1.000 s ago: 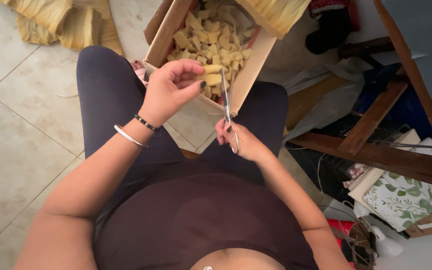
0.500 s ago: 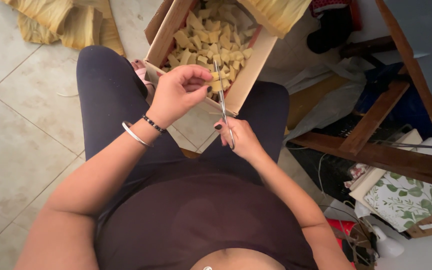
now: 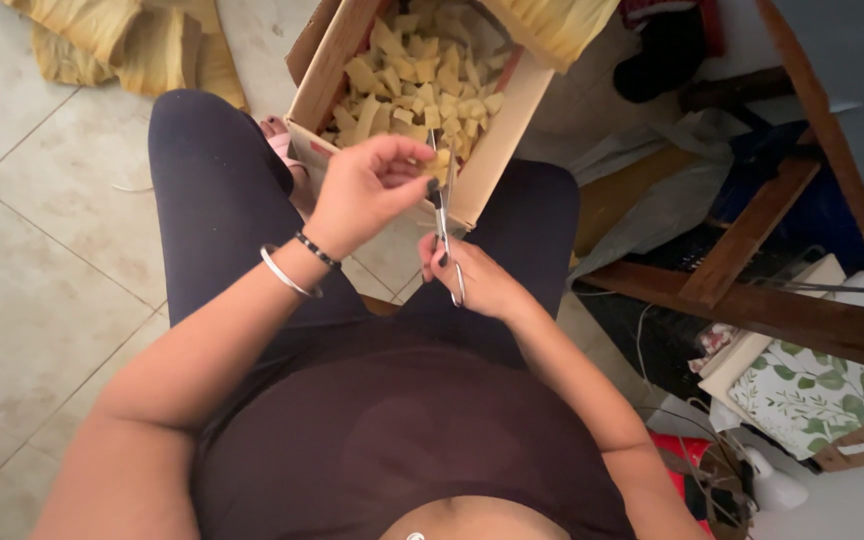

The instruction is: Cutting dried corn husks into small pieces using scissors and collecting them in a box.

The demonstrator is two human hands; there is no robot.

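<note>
The cardboard box (image 3: 512,130) serves as the reference landmark. It sits on the tiled floor (image 3: 42,250) between the seated person's knees, open at the top and holding a loose heap of pale yellow cut pieces (image 3: 422,80).

Left hand (image 3: 367,190): raised just over the near rim of the box, fingers curled and pinched together on a small piece of the pale yellow material (image 3: 439,165). Only a small part of that piece shows past the fingertips; its full length cannot be determined.

Right hand (image 3: 477,280): on the near side of the box, closer to the body, fingers closed through the handles of a pair of scissors (image 3: 444,235). The blades point up towards the box rim and meet the pinched piece. Whether the blades stand parted or closed cannot be determined.

Step in hand, as judged: cutting. The piece is presented to the blades directly above the box opening.

Next move, as judged: the offcut needs to fall inside the box, so the cut line should stay over the opening. The left fingertips sit very close to the blades and need clearance.

Beyond the far left corner of the box lie dried yellow husks (image 3: 122,40). To the right of the box stands a wooden frame (image 3: 752,230).
</note>
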